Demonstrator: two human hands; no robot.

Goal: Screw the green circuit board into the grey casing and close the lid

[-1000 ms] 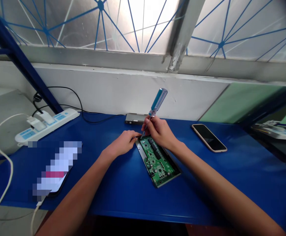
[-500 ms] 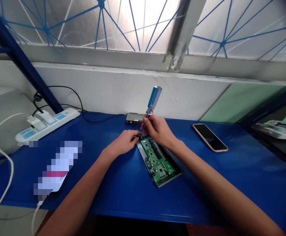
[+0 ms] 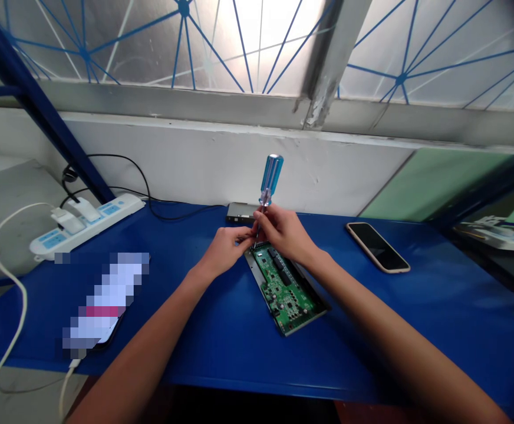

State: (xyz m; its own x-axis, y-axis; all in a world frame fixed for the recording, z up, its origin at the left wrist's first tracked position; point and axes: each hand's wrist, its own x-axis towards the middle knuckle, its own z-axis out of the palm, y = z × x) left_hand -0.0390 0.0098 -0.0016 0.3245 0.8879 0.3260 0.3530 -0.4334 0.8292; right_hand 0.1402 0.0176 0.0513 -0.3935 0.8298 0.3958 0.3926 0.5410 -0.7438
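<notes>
A green circuit board (image 3: 286,288) in a grey metal tray lies at an angle on the blue table (image 3: 221,347). My right hand (image 3: 286,235) is closed round the shaft of a screwdriver with a clear blue handle (image 3: 270,176), held nearly upright with its tip at the board's far left corner. My left hand (image 3: 226,247) is pinched beside that tip, fingers touching the shaft near the corner. What the left fingertips hold is too small to make out.
A phone (image 3: 377,247) lies face up on the right. Another phone (image 3: 100,306) on a white cable lies front left. A white power strip (image 3: 84,221) with plugs sits back left. A grey metal box (image 3: 239,212) stands behind my hands, against the wall.
The screwdriver has swung from a rightward tilt to nearly upright. My left hand has lifted and closed in on the shaft near its tip.
</notes>
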